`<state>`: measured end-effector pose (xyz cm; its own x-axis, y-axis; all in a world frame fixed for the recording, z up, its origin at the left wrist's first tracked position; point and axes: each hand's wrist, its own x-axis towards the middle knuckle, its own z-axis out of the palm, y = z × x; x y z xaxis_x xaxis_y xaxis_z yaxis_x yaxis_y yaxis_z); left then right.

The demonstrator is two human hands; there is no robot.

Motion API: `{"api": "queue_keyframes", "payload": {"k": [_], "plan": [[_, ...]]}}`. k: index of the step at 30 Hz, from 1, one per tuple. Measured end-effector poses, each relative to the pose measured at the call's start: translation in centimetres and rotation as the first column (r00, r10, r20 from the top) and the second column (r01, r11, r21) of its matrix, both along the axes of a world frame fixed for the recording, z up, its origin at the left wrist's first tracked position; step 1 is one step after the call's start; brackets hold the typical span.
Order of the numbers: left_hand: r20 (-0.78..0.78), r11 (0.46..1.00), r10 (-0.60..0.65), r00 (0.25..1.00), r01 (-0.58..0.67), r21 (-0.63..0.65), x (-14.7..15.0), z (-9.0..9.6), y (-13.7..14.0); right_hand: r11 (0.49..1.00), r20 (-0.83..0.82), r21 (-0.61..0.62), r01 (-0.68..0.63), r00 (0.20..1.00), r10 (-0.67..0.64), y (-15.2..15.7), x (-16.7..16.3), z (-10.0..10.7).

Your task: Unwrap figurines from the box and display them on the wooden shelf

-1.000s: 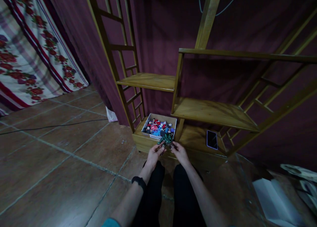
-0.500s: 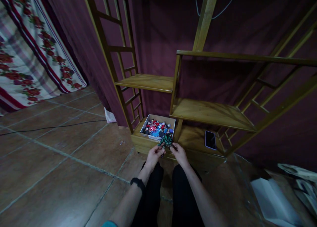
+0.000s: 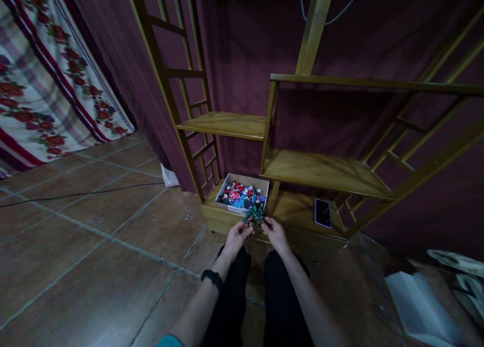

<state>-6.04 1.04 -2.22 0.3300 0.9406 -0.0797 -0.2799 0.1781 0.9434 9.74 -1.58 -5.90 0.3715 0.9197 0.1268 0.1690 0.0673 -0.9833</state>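
Between my two hands is a small dark green and black toy figure [image 3: 255, 212], held just in front of a shallow box. My left hand [image 3: 239, 233] pinches it from the left side, low down. On the right, the fingers of my right hand [image 3: 275, 232] are closed on its other side. The pale open box [image 3: 267, 186] sits on the low wooden shelf and holds several small colourful figures [image 3: 240, 194] in red, blue and black. Its near right corner is partly hidden by the green figure.
A phone [image 3: 322, 213] lies on the low shelf to the right. Wooden shelves [image 3: 325, 173] and a lattice side [image 3: 185, 74] rise around the box. A black cable [image 3: 94, 192] crosses the tiled floor at left. A white box-like object [image 3: 419, 306] stands at lower right.
Both hands keep hold of the green figure, which has barely moved. The whole view has shifted very slightly.
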Motion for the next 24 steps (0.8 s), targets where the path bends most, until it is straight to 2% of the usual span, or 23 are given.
{"api": "queue_keyframes", "payload": {"k": [5,17,24], "plan": [[-0.022,1.0,-0.006,1.0,0.006,0.026,0.0,-0.2,0.1,0.997,0.027,-0.063,0.033,0.999,-0.031,0.0,-0.1,0.4],[0.013,0.996,0.088,0.996,-0.088,0.021,0.1,0.0,0.2,0.998,-0.12,-0.049,-0.037,0.992,0.031,-0.1,-0.3,0.8],[0.054,0.996,0.091,0.994,-0.092,0.008,-0.2,-0.3,0.2,0.999,-0.107,-0.024,-0.033,0.994,0.03,-0.4,-0.5,1.4]]}}
